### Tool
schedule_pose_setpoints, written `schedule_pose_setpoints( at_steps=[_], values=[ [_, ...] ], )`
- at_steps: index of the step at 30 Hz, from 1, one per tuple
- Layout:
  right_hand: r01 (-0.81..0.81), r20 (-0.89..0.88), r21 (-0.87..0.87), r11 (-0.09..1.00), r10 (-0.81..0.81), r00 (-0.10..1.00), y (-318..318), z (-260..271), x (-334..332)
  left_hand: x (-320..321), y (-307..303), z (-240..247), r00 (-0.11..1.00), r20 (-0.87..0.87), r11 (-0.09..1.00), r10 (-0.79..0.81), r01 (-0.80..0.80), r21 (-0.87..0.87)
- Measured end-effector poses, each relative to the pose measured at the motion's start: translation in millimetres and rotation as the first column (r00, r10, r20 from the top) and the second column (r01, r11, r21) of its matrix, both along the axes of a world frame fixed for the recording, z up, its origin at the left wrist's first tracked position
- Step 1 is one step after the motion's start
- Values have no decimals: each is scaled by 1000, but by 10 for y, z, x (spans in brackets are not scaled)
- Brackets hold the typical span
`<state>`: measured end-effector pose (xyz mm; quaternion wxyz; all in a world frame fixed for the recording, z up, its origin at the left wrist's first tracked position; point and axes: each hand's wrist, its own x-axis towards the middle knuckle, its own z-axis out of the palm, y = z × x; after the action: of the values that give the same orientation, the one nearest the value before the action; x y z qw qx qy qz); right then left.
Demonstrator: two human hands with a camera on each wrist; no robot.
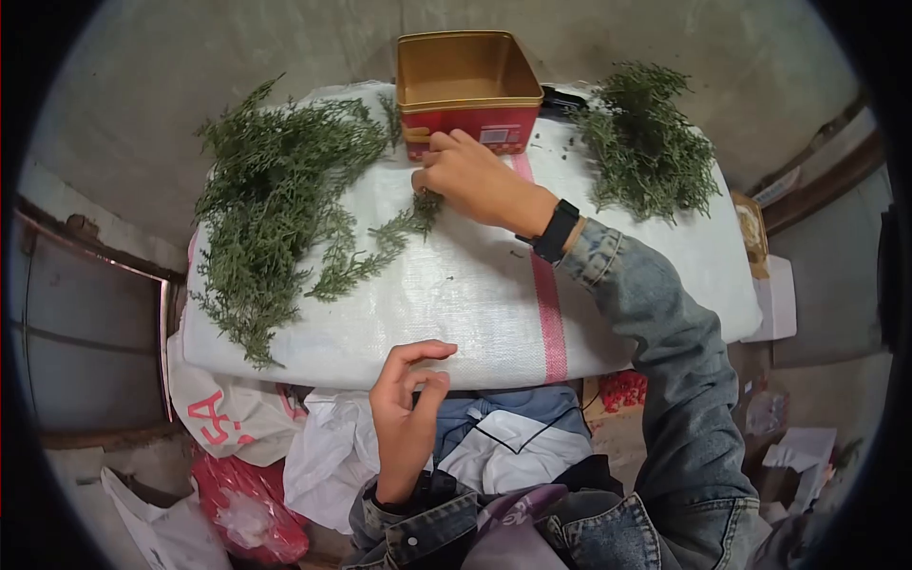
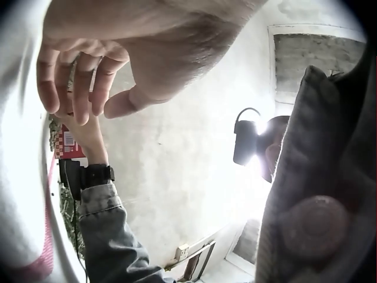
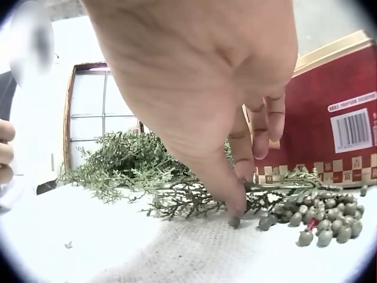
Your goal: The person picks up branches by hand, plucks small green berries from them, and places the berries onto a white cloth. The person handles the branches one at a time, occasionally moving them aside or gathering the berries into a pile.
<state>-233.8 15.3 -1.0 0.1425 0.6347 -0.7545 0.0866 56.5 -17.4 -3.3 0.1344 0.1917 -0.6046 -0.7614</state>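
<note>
My right hand (image 1: 480,182) reaches to the front of a red tin with a gold inside (image 1: 470,128). In the right wrist view, its thumb and fingertips (image 3: 237,203) pinch a dark green sprig (image 3: 182,200) low over the white surface. One round berry (image 3: 234,222) lies just under the thumb tip, and a pile of grey-green berries (image 3: 333,218) is beside the sprig, close to the tin. My left hand (image 1: 407,408) hangs near the front edge, fingers loosely bent and holding nothing; the left wrist view shows the same hand (image 2: 135,53) from below.
A large heap of green branches (image 1: 271,199) covers the left side of the white woven surface (image 1: 456,323), with a smaller heap (image 1: 655,152) at the back right. A black object (image 1: 562,103) lies beside the tin. Bags (image 1: 247,503) sit below the front edge.
</note>
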Motion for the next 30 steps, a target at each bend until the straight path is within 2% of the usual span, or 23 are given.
schedule_pose_setpoints(
  at_steps=[3, 8, 10, 11, 12, 15, 17, 19, 20, 22, 23, 25, 28, 29, 30],
  values=[
    [-37, -43, 12, 999, 38, 998, 49, 30, -12, -22, -31, -37, 998, 42, 999, 45, -46, 22],
    [-109, -181, -200, 974, 73, 981, 174, 396, 50, -50, -17, -54, 987, -17, 986, 158, -159, -47],
    [-163, -267, -339, 927, 71, 961, 272, 530, 115, -55, -17, -38, 902, -240, 911, 358, -394, -122],
    [-169, -262, -339, 925, 80, 962, 342, 595, 177, -61, -30, -27, 825, -355, 848, 439, -511, -141],
    [-170, -288, -380, 909, 58, 956, 441, 648, 266, -64, -54, 1, 821, -351, 841, 450, -521, -141],
    [-211, -343, -395, 894, 69, 937, 690, 538, 509, -7, -82, 162, 756, -510, 630, 409, -639, -442],
    [-270, -459, -365, 891, 80, 885, 806, 481, 631, -146, -80, 271, 922, -321, 622, 216, -384, -682],
    [-323, -477, -327, 888, 139, 868, 897, 343, 818, -331, 66, 267, 983, -161, 807, 87, -164, -567],
    [-365, -497, -292, 884, 186, 847, 935, 303, 876, -390, 115, 215, 982, -162, 807, 96, -172, -565],
    [-355, -462, -289, 889, 195, 865, 1021, 298, 951, -483, 201, 26, 988, -150, 967, 24, -61, -246],
    [-334, -424, -288, 898, 193, 885, 1068, 301, 980, -505, 217, -19, 988, -151, 997, -18, 7, -73],
    [-299, -377, -287, 910, 180, 908, 1173, 337, 982, -504, 191, -32, 993, -113, 999, -36, 34, -21],
    [58, -126, -333, 941, -106, 986, 1264, 456, 838, -503, 136, -82, 996, -52, 994, -70, 74, 79],
    [64, -118, -332, 941, -108, 987, 1279, 425, 826, -491, 129, -139, 995, -81, 984, -58, 70, 163],
    [187, 210, -352, 917, -118, 971, 1286, 382, 801, -507, 119, -157, 993, -113, 967, -41, 68, 244]
  ],
)
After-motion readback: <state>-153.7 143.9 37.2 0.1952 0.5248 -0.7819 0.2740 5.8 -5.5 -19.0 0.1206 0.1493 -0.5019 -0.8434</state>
